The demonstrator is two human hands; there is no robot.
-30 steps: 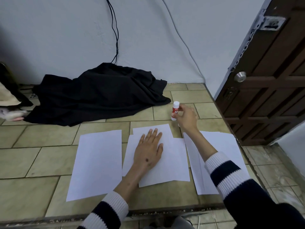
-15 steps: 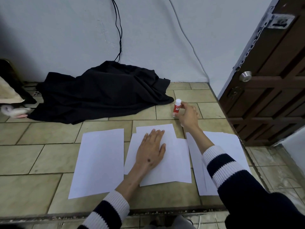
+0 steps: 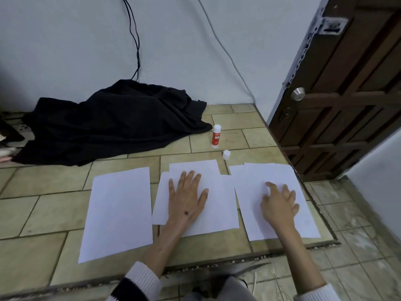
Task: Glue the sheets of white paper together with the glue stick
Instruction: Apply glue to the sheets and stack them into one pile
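Three groups of white paper lie on a tiled ledge. A single sheet (image 3: 118, 211) is on the left. My left hand (image 3: 186, 197) presses flat on the overlapping middle sheets (image 3: 219, 205). My right hand (image 3: 280, 203) rests with fingers spread on the right stack of sheets (image 3: 280, 177). The red and white glue stick (image 3: 216, 139) stands upright beyond the papers, apart from both hands. Its white cap (image 3: 226, 154) sits on the tiles just in front of it.
A black cloth (image 3: 112, 122) is heaped against the back wall, with cables (image 3: 135, 40) hanging above it. A brown wooden door (image 3: 347, 94) stands at the right. The ledge's front edge (image 3: 217, 260) drops to a lower tiled floor (image 3: 358, 235).
My right hand has set the glue stick down upright, let go of it and moved back onto the right stack of sheets. The left hand stays flat on the middle sheets.
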